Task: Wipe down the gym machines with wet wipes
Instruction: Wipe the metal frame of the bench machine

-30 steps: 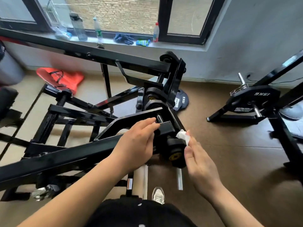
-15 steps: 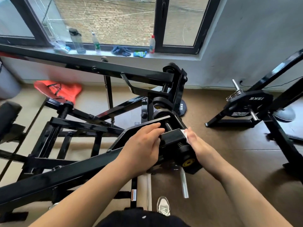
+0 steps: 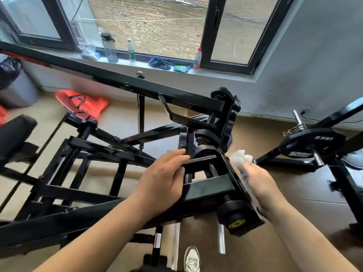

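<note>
A black steel gym machine (image 3: 121, 195) with crossing bars fills the middle of the head view. My left hand (image 3: 163, 175) rests on its lever arm, fingers curled over a flat bracket near the pivot. My right hand (image 3: 261, 185) lies along the right edge of that arm's angled plate and holds a crumpled white wet wipe (image 3: 240, 158), which sticks out past the fingertips against the plate's upper corner. Below the hands a black weight horn with a yellow cap (image 3: 236, 223) and a chrome peg (image 3: 221, 240) point down.
A second black frame with a 15 kg plate (image 3: 314, 142) stands at right. An orange bag (image 3: 82, 101) lies on the floor at left, a grey bin (image 3: 17, 89) beyond it. Bottles (image 3: 109, 47), gloves (image 3: 160, 62) and a green packet line the window sill. My shoe (image 3: 191, 259) is at the bottom.
My right hand has slid the wipe up along the right edge of the arm's plate toward the pivot. My left hand stays on the bracket. The camera moved closer.
</note>
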Tool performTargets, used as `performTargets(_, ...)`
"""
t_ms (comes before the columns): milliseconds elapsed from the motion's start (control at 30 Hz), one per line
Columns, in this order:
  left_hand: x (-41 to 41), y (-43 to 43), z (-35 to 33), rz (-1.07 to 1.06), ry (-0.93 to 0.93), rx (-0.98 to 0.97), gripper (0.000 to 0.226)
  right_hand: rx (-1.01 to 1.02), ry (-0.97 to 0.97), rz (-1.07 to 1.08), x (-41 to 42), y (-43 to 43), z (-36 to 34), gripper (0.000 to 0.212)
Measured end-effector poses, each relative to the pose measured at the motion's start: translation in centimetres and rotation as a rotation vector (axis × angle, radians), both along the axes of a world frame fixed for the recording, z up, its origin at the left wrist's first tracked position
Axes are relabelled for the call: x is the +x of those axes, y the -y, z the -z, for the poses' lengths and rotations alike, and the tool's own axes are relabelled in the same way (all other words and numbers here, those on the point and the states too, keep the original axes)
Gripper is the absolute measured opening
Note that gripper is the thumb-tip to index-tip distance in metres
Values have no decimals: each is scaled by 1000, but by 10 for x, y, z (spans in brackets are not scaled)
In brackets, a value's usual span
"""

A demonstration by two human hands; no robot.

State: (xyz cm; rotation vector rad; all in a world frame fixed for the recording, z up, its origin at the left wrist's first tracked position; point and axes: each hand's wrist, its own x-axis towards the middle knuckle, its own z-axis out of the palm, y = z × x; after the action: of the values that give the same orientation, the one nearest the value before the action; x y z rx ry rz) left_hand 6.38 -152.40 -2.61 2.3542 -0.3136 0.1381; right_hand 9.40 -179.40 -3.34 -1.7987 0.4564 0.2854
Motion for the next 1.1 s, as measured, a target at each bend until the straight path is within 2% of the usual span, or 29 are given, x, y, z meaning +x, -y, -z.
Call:
performTargets(67, 11, -1, 2, -55, -41, 27, 36, -225, 194, -73, 37, -15, -9, 32)
performTargets(133, 18, 0, 7, -106, -94, 36, 38, -335, 369, -387, 71, -36, -12, 40)
performTargets(233, 19, 6, 17, -151, -148, 4, 39, -578, 385, -923, 99, -50, 12, 46)
performTargets(300, 16, 10, 24, -156, -165, 10, 39, -604, 342, -1021, 100, -47, 20, 46)
performTargets(367, 13, 13, 29, -158, -150, 36, 39, -483, 396, -985, 88, -42, 19, 44)
performTargets(433, 12, 15, 32, -165, -128, 37, 39, -462, 533, -927, 75, -39, 18, 42)
performTargets(533, 10, 16, 28, -176, -95, 19, 41, -563, 560, -924, 80, -46, 16, 41)
performTargets(633, 10, 16, 26, -185, -103, 23, 41, -815, 517, -1017, 88, -60, 10, 40)
performTargets(733, 10, 14, 25, -198, -122, 15, 37, -807, 507, -991, 84, -69, 14, 39)
performTargets(900, 11, 7, 22, -137, -139, -44, 36, -403, 342, -731, 52, -51, -9, 29)
performTargets(967, 17, 6, 18, -103, -123, -68, 37, -296, 292, -532, 39, -42, -17, 31)
performTargets(1100, 42, 16, 3, -37, -89, -109, 38, -211, 303, -55, 41, -37, -31, 39)
